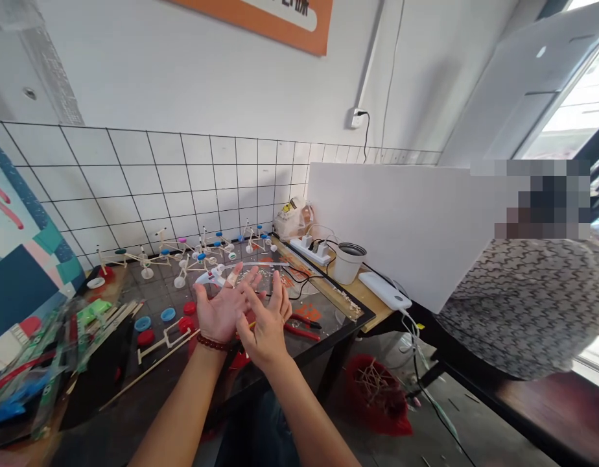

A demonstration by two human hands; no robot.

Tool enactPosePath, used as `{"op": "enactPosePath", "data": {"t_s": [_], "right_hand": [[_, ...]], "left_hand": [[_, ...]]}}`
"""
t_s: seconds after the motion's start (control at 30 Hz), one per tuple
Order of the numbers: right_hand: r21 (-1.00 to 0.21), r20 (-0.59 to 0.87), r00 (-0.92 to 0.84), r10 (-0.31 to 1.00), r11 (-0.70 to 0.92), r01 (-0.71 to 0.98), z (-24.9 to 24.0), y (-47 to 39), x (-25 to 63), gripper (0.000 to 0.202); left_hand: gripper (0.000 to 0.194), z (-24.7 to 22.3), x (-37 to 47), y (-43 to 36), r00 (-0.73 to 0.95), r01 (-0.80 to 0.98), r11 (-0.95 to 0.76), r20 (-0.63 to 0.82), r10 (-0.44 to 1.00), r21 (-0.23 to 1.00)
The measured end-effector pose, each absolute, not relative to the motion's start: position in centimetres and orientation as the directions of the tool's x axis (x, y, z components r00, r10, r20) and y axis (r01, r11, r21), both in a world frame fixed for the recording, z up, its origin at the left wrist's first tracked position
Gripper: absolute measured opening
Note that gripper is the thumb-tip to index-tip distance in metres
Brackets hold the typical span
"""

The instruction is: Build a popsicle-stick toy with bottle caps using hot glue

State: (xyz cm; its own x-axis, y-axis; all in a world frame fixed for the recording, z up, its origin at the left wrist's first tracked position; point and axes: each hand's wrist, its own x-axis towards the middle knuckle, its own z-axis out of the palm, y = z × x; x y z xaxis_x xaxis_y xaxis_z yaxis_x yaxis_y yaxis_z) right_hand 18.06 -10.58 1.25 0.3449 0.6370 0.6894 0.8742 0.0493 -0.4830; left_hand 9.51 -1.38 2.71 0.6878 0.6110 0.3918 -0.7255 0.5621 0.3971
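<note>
My left hand (pixel 220 316) is held palm up over the table, its fingers spread and a beaded bracelet on the wrist. My right hand (pixel 267 327) is beside it, fingers stretched and partly overlapping the left fingers. I see nothing held in either. Behind the hands lies a white glue gun (pixel 211 277), partly hidden. Red-handled pliers (pixel 302 333) rest to the right. Left of my hands are a small stick frame (pixel 169 341), red bottle caps (pixel 145 337) and blue bottle caps (pixel 142 323). Several stick models with cap wheels (pixel 201 257) stand further back.
Packaged sticks (pixel 93 331) are piled at the left. At the back right are a power strip (pixel 310 251), a pot (pixel 349 264) and a white device (pixel 384 290) with cables. A red bag of sticks (pixel 380 395) is on the floor. A person (pixel 533 305) sits beyond a white board (pixel 387 224).
</note>
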Motion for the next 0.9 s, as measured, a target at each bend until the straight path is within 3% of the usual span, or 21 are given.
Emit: {"op": "enactPosePath", "data": {"t_s": [0.3, 0.63, 0.73, 0.83, 0.9], "right_hand": [[-0.471, 0.707, 0.347, 0.616, 0.044, 0.881, 2.9, -9.0, 16.4, 0.066], [-0.46, 0.693, 0.352, 0.628, 0.009, 0.888, 3.4, -8.8, 16.5, 0.058], [-0.468, 0.712, 0.376, 0.594, 0.003, 0.884, 2.6, -9.0, 18.2, 0.048], [-0.48, 0.669, 0.386, 0.635, -0.027, 0.877, 1.4, -8.9, 21.1, 0.039], [-0.486, 0.598, 0.372, 0.71, -0.048, 0.872, 0.9, -8.5, 22.7, 0.036]], "left_hand": [[0.108, 3.1, 8.7, -0.5, 0.67, -0.742, 0.551, 0.391, 0.631, 0.382], [0.105, 3.2, 8.1, 0.1, 0.627, -0.777, 0.521, 0.371, 0.685, 0.353], [0.098, 4.1, 7.2, 0.2, 0.511, -0.844, 0.365, 0.382, 0.77, 0.393], [0.079, 4.8, 5.4, 0.9, 0.17, -0.93, -0.004, 0.437, 0.883, 0.368], [0.065, 5.0, 4.0, 1.4, -0.016, -0.899, -0.219, 0.472, 0.881, 0.379]]}}
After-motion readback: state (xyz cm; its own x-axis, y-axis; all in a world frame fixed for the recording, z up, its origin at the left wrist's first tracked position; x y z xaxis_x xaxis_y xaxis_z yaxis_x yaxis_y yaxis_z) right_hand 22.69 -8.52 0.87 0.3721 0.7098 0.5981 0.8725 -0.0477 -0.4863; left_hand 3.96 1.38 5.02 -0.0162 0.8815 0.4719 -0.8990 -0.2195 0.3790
